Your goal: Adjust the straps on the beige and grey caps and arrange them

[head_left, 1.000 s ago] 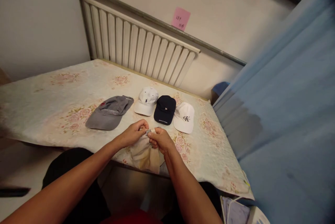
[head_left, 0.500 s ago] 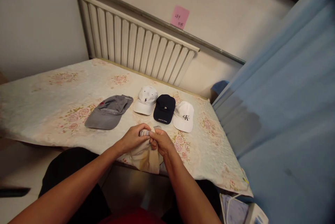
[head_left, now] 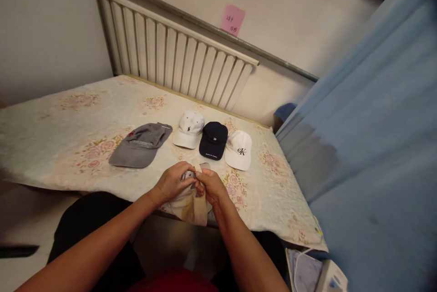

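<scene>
A beige cap (head_left: 184,203) is held at the near edge of the bed, its body hanging below my hands. My left hand (head_left: 175,180) is closed on its metal strap buckle (head_left: 188,175), between thumb and fingers. Close beside it, my right hand (head_left: 210,186) pinches the cap's strap, and a beige strip (head_left: 197,167) stands up between the hands. Beyond them lie a grey cap (head_left: 139,146) on the left, then a white cap with a small dark logo (head_left: 189,130), a dark navy cap (head_left: 213,141) and a white cap with CK letters (head_left: 238,151).
A floral sheet (head_left: 82,123) covers the bed. Behind it, a radiator (head_left: 170,50) lines the wall below a pink note (head_left: 233,20). A blue curtain (head_left: 362,146) hangs on the right, and a white device (head_left: 332,276) sits at lower right.
The beige strap end now sticks up between my hands, and the buckle shows more plainly at my left fingertips. Both hands stay close together; the view has shifted slightly.
</scene>
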Demonstrator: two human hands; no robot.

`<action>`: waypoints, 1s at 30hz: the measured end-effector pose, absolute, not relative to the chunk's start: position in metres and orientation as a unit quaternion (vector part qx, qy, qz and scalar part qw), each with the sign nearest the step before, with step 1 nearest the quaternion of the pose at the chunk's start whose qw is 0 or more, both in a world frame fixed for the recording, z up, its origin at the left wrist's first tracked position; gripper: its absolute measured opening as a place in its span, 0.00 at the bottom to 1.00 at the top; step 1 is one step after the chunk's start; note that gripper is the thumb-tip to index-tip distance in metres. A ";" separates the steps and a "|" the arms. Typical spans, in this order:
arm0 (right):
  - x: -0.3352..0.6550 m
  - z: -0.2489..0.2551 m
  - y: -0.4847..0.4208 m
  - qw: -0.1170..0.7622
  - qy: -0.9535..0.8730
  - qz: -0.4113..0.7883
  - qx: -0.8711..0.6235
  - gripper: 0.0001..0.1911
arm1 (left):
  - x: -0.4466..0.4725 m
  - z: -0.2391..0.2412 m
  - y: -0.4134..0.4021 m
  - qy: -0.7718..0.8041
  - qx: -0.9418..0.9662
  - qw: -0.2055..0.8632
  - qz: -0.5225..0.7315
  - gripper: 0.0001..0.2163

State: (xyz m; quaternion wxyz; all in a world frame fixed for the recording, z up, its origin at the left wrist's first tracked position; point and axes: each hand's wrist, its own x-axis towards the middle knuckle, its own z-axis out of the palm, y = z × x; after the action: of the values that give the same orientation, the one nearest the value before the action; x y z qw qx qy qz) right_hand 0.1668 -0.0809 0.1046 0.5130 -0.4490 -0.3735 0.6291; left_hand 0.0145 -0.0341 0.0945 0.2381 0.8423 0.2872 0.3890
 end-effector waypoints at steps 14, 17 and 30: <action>0.176 0.117 -0.083 0.545 -0.375 0.606 -0.442 0.15 | 0.004 0.101 -0.029 0.361 0.727 0.402 0.424 0.11; 0.178 0.123 -0.084 0.562 -0.372 0.591 -0.444 0.11 | -0.002 0.100 -0.028 0.355 0.677 0.501 0.406 0.12; 0.165 0.111 -0.090 0.494 -0.387 0.654 -0.421 0.14 | 0.000 0.084 -0.036 0.239 0.456 0.746 0.423 0.09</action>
State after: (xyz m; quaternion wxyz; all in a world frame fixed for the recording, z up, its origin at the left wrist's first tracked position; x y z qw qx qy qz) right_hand 0.1650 -0.0905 0.1106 0.4945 -0.4215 -0.3870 0.6543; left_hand 0.0003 -0.0364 0.0840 0.7462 0.4557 0.2385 0.4226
